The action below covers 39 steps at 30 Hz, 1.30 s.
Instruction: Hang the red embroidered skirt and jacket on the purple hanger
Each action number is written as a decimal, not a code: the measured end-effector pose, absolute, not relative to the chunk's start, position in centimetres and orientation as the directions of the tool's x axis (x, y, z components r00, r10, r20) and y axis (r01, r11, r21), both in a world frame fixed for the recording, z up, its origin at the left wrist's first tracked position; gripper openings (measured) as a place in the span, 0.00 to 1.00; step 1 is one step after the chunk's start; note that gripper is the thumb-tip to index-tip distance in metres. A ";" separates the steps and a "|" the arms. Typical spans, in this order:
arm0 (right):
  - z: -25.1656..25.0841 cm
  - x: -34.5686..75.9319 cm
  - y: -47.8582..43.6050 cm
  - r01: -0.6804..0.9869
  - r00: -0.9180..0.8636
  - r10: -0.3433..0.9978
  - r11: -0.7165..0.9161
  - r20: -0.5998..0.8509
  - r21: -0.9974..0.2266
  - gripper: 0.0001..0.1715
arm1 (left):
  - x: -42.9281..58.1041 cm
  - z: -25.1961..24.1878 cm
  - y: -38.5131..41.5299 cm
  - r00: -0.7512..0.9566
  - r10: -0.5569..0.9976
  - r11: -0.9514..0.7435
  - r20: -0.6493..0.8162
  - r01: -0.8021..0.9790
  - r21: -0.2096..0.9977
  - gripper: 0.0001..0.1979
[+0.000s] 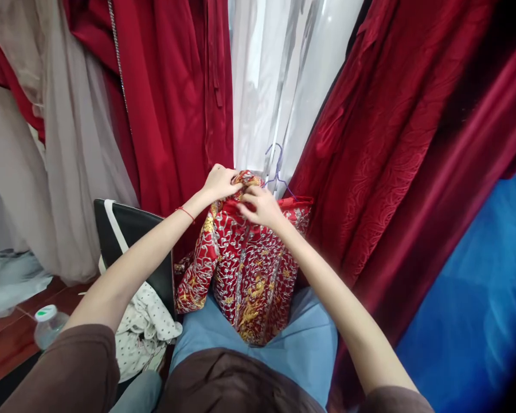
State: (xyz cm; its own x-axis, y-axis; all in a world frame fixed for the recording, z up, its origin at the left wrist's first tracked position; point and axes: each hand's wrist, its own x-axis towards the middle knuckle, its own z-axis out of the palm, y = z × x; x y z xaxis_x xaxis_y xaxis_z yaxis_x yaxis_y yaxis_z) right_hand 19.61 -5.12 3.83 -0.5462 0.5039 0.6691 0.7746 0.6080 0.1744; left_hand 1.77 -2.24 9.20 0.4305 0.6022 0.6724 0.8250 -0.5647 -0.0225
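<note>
- The fingers (pixel 231 178) of the left hand (pixel 218 182) are curled in tight and pinch the collar of the embroidered jacket (pixel 245 269) at its left end.
- The fingers of the right hand (pixel 260 207) are bent down and closed narrow on the red trim of the same collar. This hand sits just beside the left one, and the two nearly touch.
- The embroidered jacket hangs directly below both hands, with its long axis running down toward the person's lap. It is red cloth worked in gold and silver thread, and one sleeve falls off to the left.
- Both hands are on the collar, the left slightly farther out from the body than the right.
- A purple hanger (pixel 277 166) rises just behind the right hand, hook upward. Whether it sits inside the jacket's shoulders cannot be told.
- A light blue cloth (pixel 312 338) lies beneath the jacket's hem.
- Dark red gowns (pixel 404 149) hang on either side, with a sheer white garment (pixel 279 69) between them and beige tulle (pixel 64 149) to the far left.
- Lower left there is a black chair back (pixel 129 229) and a spotted white cloth (pixel 144 332).
- A capped clear bottle (pixel 47 326) stands on the wooden floor (pixel 4 344). Its contents cannot be made out.
</note>
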 end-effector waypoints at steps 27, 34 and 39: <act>8.7 32.6 0.4 0.535 -0.458 0.883 0.367 0.104 -0.761 0.27 | 2.5 10.3 5.4 0.619 0.785 -0.462 0.002 0.585 0.666 0.18; 8.0 32.0 2.9 0.663 -0.530 0.834 0.293 -0.156 -0.689 0.36 | 4.5 8.5 5.6 0.798 0.595 -0.398 -0.095 0.395 0.828 0.21; 7.8 30.9 3.0 0.676 -0.552 0.760 0.169 -0.342 -0.717 0.31 | 6.4 7.8 4.7 0.786 0.618 -0.429 -0.014 0.353 0.831 0.21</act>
